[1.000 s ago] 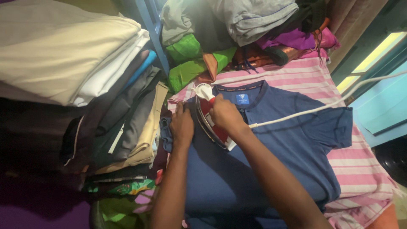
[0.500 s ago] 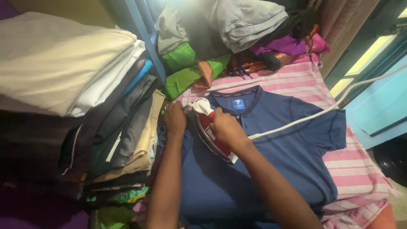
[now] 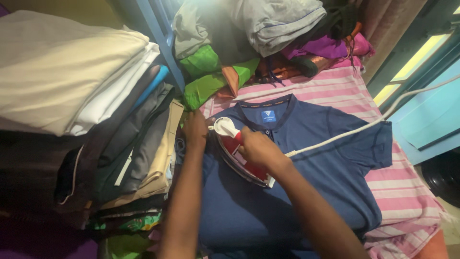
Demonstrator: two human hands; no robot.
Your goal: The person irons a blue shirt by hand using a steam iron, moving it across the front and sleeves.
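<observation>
Iron [image 3: 239, 153], red and white, sits under my right hand [image 3: 258, 149], which is clenched around its handle from above; the soleplate lies flat on the blue shirt [image 3: 306, 168], on the shoulder part to my left of the collar. Its long axis runs on a slant, the white nose [image 3: 224, 126] pointing up and to my left toward the neckline, the heel back toward my wrist, so the iron lies straight out ahead of my right forearm. My left hand [image 3: 194, 130] is just beside the nose, on the far left edge of the shirt, pressed flat on the cloth near the sleeve; I cannot tell whether its fingers pinch the fabric or only hold it down. That hand is nearer the nose, the right one nearer the heel. A white cord [image 3: 364, 127] leaves the heel and crosses the shirt's other sleeve toward the right. The shirt is spread face up, collar away from me, on a pink and white striped cloth [image 3: 335, 88] that covers the surface. Beyond the collar lies a heap of green, grey and purple clothes [image 3: 249, 38]. To my left, close to my left arm, stands a stack of folded garments [image 3: 86, 105], pale on top and darker below.
</observation>
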